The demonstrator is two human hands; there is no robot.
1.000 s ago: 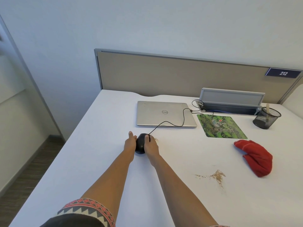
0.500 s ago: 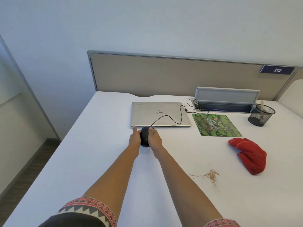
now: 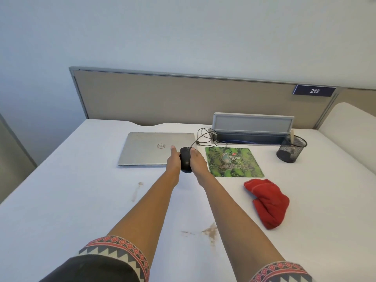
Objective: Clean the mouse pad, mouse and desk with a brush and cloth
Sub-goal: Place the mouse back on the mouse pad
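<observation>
My left hand and right hand hold the black wired mouse between them, thumbs lying along its top; the other fingers are hidden. The mouse is at the front right corner of the shut silver laptop, just left of the green mouse pad. A crumpled red cloth lies on the white desk to the right of my right forearm. A pale brush handle sticks out of the black mesh cup at the back right.
Brown dirt lies on the desk between my forearms and in a streak to the left. A grey cable box with its lid up stands behind the pad, the mouse cord running into it. A beige partition closes the back.
Both hands have carried the mouse away from me and to the right, from bare desk in front of the laptop to its front right corner beside the pad. The camera view has shifted.
</observation>
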